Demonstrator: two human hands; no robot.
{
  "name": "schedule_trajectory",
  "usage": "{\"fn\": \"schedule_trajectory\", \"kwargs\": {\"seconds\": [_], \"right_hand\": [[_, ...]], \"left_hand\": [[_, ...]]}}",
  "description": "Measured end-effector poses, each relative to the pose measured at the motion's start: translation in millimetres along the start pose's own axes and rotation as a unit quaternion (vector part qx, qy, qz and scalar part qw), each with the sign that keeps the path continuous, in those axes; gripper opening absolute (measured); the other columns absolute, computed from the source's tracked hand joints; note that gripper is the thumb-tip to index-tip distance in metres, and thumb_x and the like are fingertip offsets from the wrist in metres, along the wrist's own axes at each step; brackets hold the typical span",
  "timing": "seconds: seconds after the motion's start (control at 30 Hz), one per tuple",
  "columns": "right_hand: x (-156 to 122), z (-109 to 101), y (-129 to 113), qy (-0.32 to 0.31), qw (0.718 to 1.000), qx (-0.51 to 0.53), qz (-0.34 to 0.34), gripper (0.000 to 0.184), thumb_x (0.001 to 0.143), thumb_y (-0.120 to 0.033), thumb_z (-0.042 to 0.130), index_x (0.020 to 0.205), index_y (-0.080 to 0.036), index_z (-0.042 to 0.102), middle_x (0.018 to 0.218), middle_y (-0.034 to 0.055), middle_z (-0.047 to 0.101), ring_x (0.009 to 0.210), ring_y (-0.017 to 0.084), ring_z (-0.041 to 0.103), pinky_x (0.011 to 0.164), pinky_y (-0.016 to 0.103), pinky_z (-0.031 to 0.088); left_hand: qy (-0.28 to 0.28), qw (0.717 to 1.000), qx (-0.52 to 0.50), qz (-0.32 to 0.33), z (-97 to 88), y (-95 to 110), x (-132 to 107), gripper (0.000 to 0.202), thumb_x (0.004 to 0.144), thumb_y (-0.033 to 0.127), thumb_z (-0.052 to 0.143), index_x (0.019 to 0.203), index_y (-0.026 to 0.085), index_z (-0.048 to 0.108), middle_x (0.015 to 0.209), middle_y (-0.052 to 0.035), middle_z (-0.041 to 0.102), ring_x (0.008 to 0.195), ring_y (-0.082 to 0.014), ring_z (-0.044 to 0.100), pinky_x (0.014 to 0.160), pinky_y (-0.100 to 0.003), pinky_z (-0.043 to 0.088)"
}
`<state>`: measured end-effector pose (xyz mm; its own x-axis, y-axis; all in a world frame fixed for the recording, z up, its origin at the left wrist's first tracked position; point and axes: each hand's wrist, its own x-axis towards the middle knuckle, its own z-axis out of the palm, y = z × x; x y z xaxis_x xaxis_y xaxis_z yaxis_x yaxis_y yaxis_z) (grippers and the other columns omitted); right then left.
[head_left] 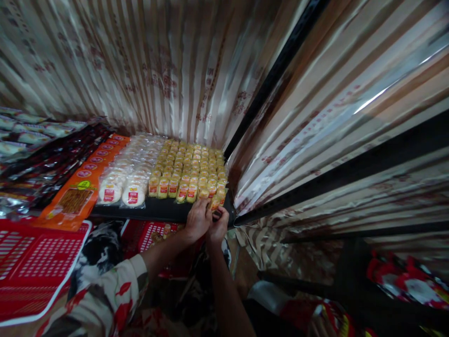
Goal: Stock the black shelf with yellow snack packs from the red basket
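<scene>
Small yellow snack packs with red labels stand in tight rows on the black shelf. At the front right corner of these rows, my left hand and my right hand are close together, wrists almost touching. Their curled fingers are closed around one yellow snack pack at the shelf's front edge. The fingertips are partly hidden and dim. To the left of the yellow rows stand round white snack packs in clear wrappers.
An orange snack bag and dark packets lie farther left. Below the shelf are a red basket and another red basket with a few snacks inside. Black posts and striped curtains border the shelf. Red packages sit at lower right.
</scene>
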<state>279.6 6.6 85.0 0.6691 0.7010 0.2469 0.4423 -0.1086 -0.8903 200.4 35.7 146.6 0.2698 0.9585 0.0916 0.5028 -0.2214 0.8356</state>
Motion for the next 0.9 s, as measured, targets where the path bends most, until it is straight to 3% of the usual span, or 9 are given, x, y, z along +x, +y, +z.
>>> {"fn": "schedule_trajectory", "kwargs": {"seconds": [0.23, 0.5, 0.67, 0.9], "right_hand": [[8, 4, -1, 0.001, 0.998, -0.036, -0.054, 0.032, 0.080, -0.043, 0.051, 0.099, -0.018, 0.049, 0.102, 0.0100, 0.053, 0.077, 0.017, 0.056, 0.070, 0.031, 0.048], [8, 8, 1, 0.004, 0.995, -0.034, -0.094, 0.032, 0.084, -0.043, 0.049, 0.102, -0.017, 0.052, 0.104, 0.0128, 0.052, 0.092, 0.020, 0.053, 0.074, 0.033, 0.051], [8, 9, 9, -0.010, 0.985, -0.054, -0.161, 0.031, 0.089, -0.039, 0.042, 0.106, -0.016, 0.054, 0.108, 0.0145, 0.054, 0.105, 0.022, 0.049, 0.078, 0.034, 0.050], [11, 9, 9, 0.020, 0.978, -0.112, -0.176, 0.030, 0.089, -0.039, 0.043, 0.101, -0.015, 0.057, 0.101, 0.0128, 0.057, 0.100, 0.022, 0.051, 0.087, 0.039, 0.044]], "left_hand": [[0.007, 0.999, 0.052, 0.010, 2.3, -11, 0, 0.033, 0.084, 0.018, 0.041, 0.113, 0.015, 0.057, 0.110, -0.0102, 0.057, 0.106, -0.0202, 0.051, 0.097, -0.030, 0.039], [0.009, 0.998, 0.059, 0.013, 4.0, -22, 1, 0.039, 0.082, 0.014, 0.039, 0.118, 0.013, 0.056, 0.114, -0.0113, 0.055, 0.108, -0.0204, 0.050, 0.099, -0.030, 0.039], [0.013, 0.999, 0.046, 0.017, 4.1, -29, 2, 0.041, 0.078, 0.008, 0.039, 0.116, 0.013, 0.056, 0.113, -0.0103, 0.056, 0.108, -0.0194, 0.051, 0.100, -0.031, 0.040], [0.030, 0.997, 0.039, 0.057, 5.0, -33, 4, 0.041, 0.076, 0.005, 0.040, 0.113, 0.013, 0.056, 0.109, -0.0088, 0.059, 0.109, -0.0190, 0.050, 0.102, -0.033, 0.039]]}}
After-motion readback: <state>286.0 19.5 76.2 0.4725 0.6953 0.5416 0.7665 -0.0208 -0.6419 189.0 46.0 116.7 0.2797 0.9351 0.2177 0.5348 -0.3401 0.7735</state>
